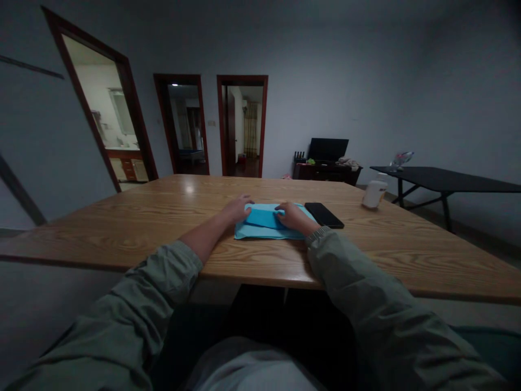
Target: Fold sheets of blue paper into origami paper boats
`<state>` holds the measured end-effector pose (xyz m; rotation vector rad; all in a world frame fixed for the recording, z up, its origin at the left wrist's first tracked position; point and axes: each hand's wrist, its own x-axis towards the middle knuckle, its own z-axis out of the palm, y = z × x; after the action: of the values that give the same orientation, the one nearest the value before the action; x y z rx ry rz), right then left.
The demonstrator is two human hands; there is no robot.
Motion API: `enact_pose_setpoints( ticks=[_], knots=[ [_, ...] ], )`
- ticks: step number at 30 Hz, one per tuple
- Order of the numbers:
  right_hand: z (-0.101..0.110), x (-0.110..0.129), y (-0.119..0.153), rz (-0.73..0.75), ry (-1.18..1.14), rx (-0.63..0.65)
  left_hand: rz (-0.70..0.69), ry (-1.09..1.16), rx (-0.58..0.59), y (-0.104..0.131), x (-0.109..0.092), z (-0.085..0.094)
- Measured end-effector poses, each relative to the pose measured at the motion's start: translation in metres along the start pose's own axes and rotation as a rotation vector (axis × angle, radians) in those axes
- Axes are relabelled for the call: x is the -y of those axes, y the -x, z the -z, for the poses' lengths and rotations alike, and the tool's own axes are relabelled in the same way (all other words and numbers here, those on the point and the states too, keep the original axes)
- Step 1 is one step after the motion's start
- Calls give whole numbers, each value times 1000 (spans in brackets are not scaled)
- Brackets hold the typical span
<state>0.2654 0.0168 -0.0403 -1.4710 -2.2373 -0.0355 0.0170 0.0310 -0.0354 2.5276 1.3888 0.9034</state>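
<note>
A light blue flat sheet or packet, of a kind I cannot make out, lies on the wooden table in front of me. Across its top sits a brighter blue folded piece. My left hand is at the left end of this piece, thumb by its edge and fingers stretched past it, apart. At the other end, my right hand has thumb and fingers closed on the piece, with the wrist over the sheet's right side. A black phone lies flat just beyond my right hand.
The wooden table spreads wide around my hands. Towards its right edge stands a white bottle. Further right is a black table with a clear object on it. A television stands on a dark cabinet by the far wall.
</note>
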Motion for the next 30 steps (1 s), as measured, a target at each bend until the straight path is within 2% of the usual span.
enact_pose_setpoints(
  ticks=[2, 4, 8, 10, 14, 17, 20, 25, 30],
  knots=[
    [-5, 8, 1, 70, 157, 7, -76, -133, 74, 1, -10, -10],
    [-8, 18, 2, 106, 216, 65, -112, -203, 206, 3, -19, -19],
    [-10, 25, 3, 86, 179, 324, -36, -236, 444, 4, -22, -28],
    [-10, 22, 3, 64, 161, 403, -8, -232, 506, 4, -17, -26],
    [-10, 16, 3, 42, 168, 449, 62, -249, 545, 6, -11, -18],
    [-8, 17, 5, 32, 176, 444, 78, -242, 562, 7, -11, -9],
    [-3, 17, 8, 46, 192, 366, 28, -167, 557, 8, -8, 0],
    [10, 16, 15, 114, 87, 201, -58, 18, 370, 10, 3, 5],
    [21, 38, 20, 134, -7, 163, -92, 12, 203, 7, 2, 1]
  ],
)
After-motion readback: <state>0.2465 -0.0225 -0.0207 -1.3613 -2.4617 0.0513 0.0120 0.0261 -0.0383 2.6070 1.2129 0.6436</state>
